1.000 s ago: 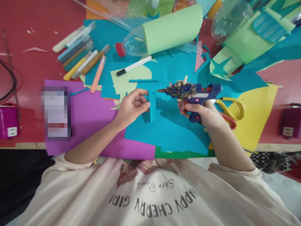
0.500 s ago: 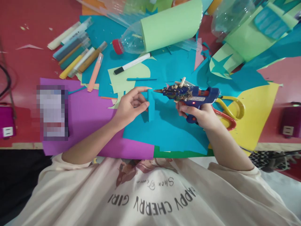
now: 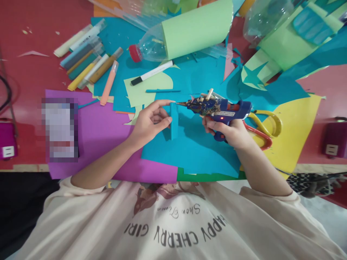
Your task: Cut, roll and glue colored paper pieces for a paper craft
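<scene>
Between the thumb and fingers of my left hand (image 3: 153,121) is a narrow folded strip of blue paper (image 3: 174,122), held upright on edge. My right hand (image 3: 226,129) is wrapped round the handle of a dark blue glue gun (image 3: 221,108), whose red light is lit. The gun's nozzle points left and meets or nearly touches the strip's top end. Beneath both hands lies a large blue paper sheet (image 3: 195,155). Scissors (image 3: 262,130) with one yellow and one red handle loop lie just right of my right hand, their blades hidden.
A bottle wrapped in light green paper (image 3: 195,30) lies behind my hands, with a black-capped marker (image 3: 153,73) before it. Several colored markers (image 3: 84,59) lie at left. A phone (image 3: 61,130) rests on purple paper (image 3: 92,133). Yellow paper (image 3: 292,133) is at right.
The glue gun's rear has shifted very slightly to the left. My left hand and the blue strip stay in the same place.
</scene>
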Motion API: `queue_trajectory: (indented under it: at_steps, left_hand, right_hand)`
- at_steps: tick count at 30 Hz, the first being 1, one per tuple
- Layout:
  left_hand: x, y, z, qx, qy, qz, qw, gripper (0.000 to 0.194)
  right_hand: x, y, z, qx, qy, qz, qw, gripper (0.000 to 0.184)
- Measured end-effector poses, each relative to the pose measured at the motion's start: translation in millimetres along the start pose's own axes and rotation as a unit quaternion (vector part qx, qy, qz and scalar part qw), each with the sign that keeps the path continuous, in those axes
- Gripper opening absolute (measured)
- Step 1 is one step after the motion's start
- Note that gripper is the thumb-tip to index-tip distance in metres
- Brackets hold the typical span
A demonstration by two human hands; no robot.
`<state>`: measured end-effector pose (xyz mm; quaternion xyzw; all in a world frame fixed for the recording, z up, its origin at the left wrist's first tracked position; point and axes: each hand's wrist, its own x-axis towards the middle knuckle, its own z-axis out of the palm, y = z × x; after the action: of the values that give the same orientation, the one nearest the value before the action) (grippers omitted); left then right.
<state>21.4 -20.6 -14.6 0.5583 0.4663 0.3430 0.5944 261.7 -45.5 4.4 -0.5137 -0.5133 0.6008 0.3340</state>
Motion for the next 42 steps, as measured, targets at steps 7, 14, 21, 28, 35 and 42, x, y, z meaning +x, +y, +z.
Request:
queue_trajectory:
  at_steps: [7,14,21,28,35,42]
  left_hand:
    - [-0.6,-1.7,-0.7,-0.008,-0.004,0.006,1.000,0.037]
    - [-0.2,0.7,-0.2,0.006,0.001,0.002,1.000,0.037]
    - [0.2,0.6,-0.7,0.005,0.012,0.007,1.000,0.037]
    - [0.9,1.6,-1.0,0.003,0.019,0.016,1.000,0.035]
    - [1.3,-0.1,-3.9,0.022,0.027,0.034,0.999,0.036]
    - [4.3,-5.3,-6.8,0.037,0.029,0.104,0.993,0.034]
  right_hand:
    - [0.1,-1.3,0.7,0.005,0.011,0.006,1.000,0.023]
    - [0.5,-6.2,2.3,-0.012,0.010,0.016,1.000,0.026]
    - [1.6,-10.2,3.2,-0.031,-0.009,0.008,0.999,0.032]
    - [0.4,-6.7,1.8,-0.025,0.000,0.022,0.999,0.018]
    - [-0.2,-6.4,1.7,-0.027,-0.001,0.037,0.999,0.019]
    - [-0.3,-9.4,2.7,-0.036,-0.026,0.017,0.999,0.021]
